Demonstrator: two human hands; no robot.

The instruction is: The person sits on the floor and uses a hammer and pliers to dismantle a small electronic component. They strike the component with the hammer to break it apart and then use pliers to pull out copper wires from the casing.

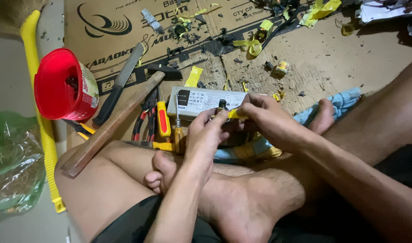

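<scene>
Both hands meet over the crossed legs: the left hand [207, 135] and right hand [264, 118] are pinched together on a small yellow piece [237, 114], held just in front of a grey metal box [209, 101] that lies on the cardboard [332, 63] right beyond the fingers. By the look of it, the work is at the stripping or pulling-apart stage — the next move likely calls for a firm two-finger grip and a steady pull. Left of the left hand lie screwdrivers [163, 120], a hammer [113, 123], a knife [120, 83] and a tipped red cup [64, 85]. Yellow tape scraps [253, 45] and dark debris litter the cardboard beyond the box — nothing blocks the hands, though the lap is cramped.
</scene>
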